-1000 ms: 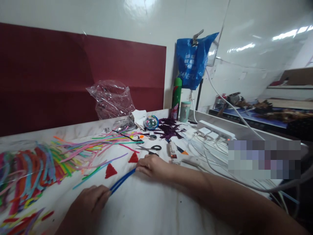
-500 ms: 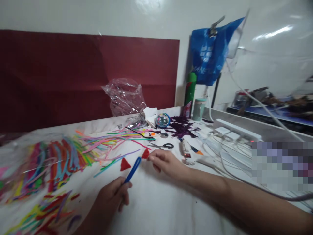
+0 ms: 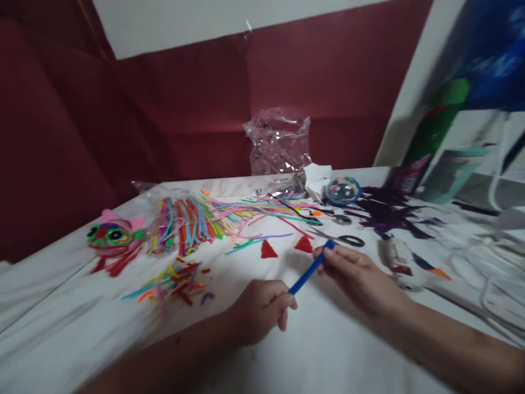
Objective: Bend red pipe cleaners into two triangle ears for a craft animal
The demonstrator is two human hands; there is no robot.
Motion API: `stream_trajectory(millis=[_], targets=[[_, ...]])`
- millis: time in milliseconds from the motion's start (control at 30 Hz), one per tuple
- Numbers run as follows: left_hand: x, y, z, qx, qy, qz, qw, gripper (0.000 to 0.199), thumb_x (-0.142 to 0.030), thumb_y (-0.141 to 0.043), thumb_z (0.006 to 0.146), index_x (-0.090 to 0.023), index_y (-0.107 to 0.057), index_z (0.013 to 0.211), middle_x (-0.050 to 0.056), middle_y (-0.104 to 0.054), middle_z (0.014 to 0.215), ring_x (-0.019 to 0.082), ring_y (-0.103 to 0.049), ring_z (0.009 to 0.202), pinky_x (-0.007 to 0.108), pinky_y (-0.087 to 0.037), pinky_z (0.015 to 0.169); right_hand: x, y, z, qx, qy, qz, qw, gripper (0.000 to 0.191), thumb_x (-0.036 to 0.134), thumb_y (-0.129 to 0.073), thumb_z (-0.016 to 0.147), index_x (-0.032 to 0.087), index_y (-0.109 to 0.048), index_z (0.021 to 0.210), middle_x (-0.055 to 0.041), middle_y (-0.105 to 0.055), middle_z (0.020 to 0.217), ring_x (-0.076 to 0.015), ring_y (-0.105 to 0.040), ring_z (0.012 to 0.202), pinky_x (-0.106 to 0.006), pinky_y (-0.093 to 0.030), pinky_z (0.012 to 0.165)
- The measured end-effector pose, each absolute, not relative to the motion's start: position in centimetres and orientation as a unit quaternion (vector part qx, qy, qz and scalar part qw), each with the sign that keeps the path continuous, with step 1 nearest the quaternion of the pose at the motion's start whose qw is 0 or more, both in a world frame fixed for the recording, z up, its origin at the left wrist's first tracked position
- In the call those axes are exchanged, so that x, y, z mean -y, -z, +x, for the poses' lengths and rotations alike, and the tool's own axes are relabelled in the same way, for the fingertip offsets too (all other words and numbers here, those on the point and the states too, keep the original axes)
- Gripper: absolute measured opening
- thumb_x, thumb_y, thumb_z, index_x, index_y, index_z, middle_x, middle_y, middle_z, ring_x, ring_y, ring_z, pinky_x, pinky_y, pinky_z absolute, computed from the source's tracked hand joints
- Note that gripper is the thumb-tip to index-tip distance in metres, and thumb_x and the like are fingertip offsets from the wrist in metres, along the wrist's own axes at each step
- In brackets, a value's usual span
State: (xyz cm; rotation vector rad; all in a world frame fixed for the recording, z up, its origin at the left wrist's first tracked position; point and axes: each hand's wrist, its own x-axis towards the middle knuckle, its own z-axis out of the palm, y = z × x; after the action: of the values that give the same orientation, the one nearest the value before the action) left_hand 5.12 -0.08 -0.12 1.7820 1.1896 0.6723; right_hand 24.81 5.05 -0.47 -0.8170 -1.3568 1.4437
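Observation:
A folded blue pipe cleaner slants between my hands over the white table. My left hand is closed on its lower end. At the upper end, the thumb and fingers of my right hand pinch the tip. Two small fuzzy red triangles lie just beyond: the left triangle and the right triangle, the latter close to my right fingertips. Behind my right hand rest scissors with dark handles. A white glue gun with an orange nozzle nearby lies to the right.
Bundled coloured pipe cleaners lie at the back left, with cut pieces in front. A pipe-cleaner frog-like figure stands far left. Behind are a clear plastic bag, a round clear container and purple strands. White cables run right.
The view has swung left, bringing the figure into sight. My right hand has moved from beside the right red triangle to the blue pipe cleaner's upper end. My left hand keeps its hold.

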Motion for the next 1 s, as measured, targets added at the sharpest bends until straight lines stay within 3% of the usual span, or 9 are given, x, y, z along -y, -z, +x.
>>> stream_trajectory(millis=[133,233,367,600,700,767,833,1000], targets=[[0.3,0.0,4.9,-0.446,-0.244,0.756,0.412,0.025,-0.025,-0.044,0.081,-0.014,-0.060,0.066,-0.004,-0.051,0.045,0.007,-0.046,0.043,0.016,-0.037,0.047,-6.9,-0.2,25.8,0.490,-0.606,-0.341,0.526,0.029,0.044,-0.068,0.067,0.018,-0.059,0.059,-0.0001,-0.052,0.053,-0.0114,-0.044,0.051,-0.023,-0.038,0.049],[0.5,0.7,4.7,-0.383,-0.208,0.842,0.316,0.027,-0.027,-0.045,0.082,-0.014,-0.061,0.066,-0.001,-0.057,0.050,0.008,-0.052,0.048,0.017,-0.040,0.053,-8.2,-0.4,26.8,0.437,-0.617,-0.352,0.553,0.022,0.038,-0.070,0.065,0.018,-0.062,0.066,0.0021,-0.052,0.052,-0.0087,-0.045,0.048,-0.020,-0.037,0.046],[0.6,1.6,4.7,-0.323,-0.191,0.914,0.157,0.025,-0.030,-0.045,0.085,-0.016,-0.064,0.076,0.004,-0.069,0.071,0.013,-0.060,0.064,0.021,-0.042,0.068,-8.8,0.9,26.9,0.444,-0.678,-0.383,0.444,0.023,0.037,-0.069,0.066,0.015,-0.062,0.064,0.0008,-0.053,0.049,-0.0083,-0.046,0.044,-0.019,-0.036,0.041],[-0.1,-1.8,4.6,-0.346,-0.115,0.917,0.159,0.014,-0.023,-0.053,0.081,-0.016,-0.064,0.085,0.004,-0.069,0.081,0.013,-0.062,0.074,0.019,-0.043,0.069,-8.7,3.4,26.1,0.483,-0.713,-0.362,0.357,0.027,0.035,-0.069,0.070,0.014,-0.057,0.058,-0.0016,-0.056,0.048,-0.0090,-0.047,0.044,-0.020,-0.035,0.042],[-0.1,-3.5,1.3,-0.367,-0.034,0.927,0.066,0.018,-0.026,-0.059,0.077,-0.015,-0.064,0.091,0.009,-0.067,0.087,0.020,-0.059,0.085,0.030,-0.043,0.079,-8.9,3.4,26.3,0.488,-0.713,-0.359,0.353,0.027,0.036,-0.070,0.068,0.014,-0.057,0.058,-0.0019,-0.057,0.048,-0.0092,-0.048,0.044,-0.021,-0.035,0.042],[0.2,-3.7,-2.0,-0.406,-0.039,0.913,0.003,0.044,-0.044,-0.063,0.071,-0.018,-0.060,0.106,0.014,-0.059,0.111,0.028,-0.051,0.103,0.040,-0.037,0.089,-9.0,3.4,26.4,0.487,-0.709,-0.367,0.354,0.028,0.036,-0.071,0.066,0.014,-0.058,0.058,-0.0020,-0.057,0.049,-0.0096,-0.048,0.044,-0.022,-0.036,0.042],[0.5,-2.9,-5.5,-0.450,-0.044,0.891,-0.043,0.061,-0.051,-0.062,0.068,-0.021,-0.051,0.120,0.016,-0.045,0.130,0.034,-0.037,0.120,0.048,-0.029,0.097,-9.1,3.5,26.4,0.487,-0.703,-0.374,0.358,0.028,0.037,-0.072,0.066,0.013,-0.058,0.059,-0.0018,-0.057,0.049,-0.0099,-0.048,0.044,-0.022,-0.037,0.042],[-0.1,-0.5,-12.5,-0.524,0.013,0.847,-0.095,0.032,-0.036,-0.047,0.084,-0.028,-0.057,0.113,0.010,-0.047,0.131,0.032,-0.031,0.126,0.049,-0.029,0.096,-9.1,3.8,26.3,0.489,-0.696,-0.376,0.366,0.027,0.036,-0.073,0.064,0.013,-0.059,0.061,-0.0012,-0.057,0.052,-0.0099,-0.049,0.045,-0.022,-0.038,0.043]])
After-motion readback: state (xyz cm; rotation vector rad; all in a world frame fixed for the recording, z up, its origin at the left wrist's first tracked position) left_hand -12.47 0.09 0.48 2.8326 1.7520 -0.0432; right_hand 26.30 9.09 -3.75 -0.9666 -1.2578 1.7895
